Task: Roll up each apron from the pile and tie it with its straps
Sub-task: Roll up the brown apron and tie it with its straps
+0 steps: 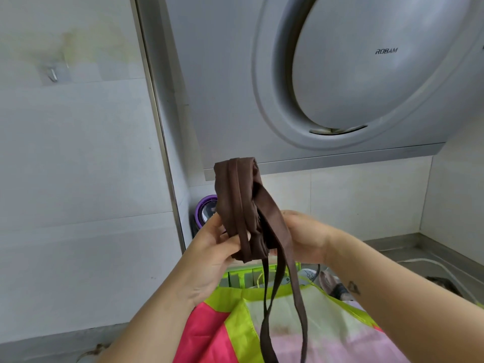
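Note:
A rolled brown apron point(235, 200) stands upright in the air at the centre of the head view. My left hand point(212, 247) grips its lower end from the left, thumb across the roll. My right hand point(303, 237) holds the roll's right side, fingers hidden behind the cloth. Two long brown straps point(293, 297) hang down from the roll, reaching past the bottom edge. Below them lies a bright apron point(301, 326) in pink, lime and pale panels, spread flat.
A grey range hood point(353, 74) hangs close above and behind the roll. A purple-lidded jar point(205, 210) stands in the corner by the tiled wall. A green rack point(241, 277) sits behind the bright apron. A steel counter point(419, 250) runs to the right.

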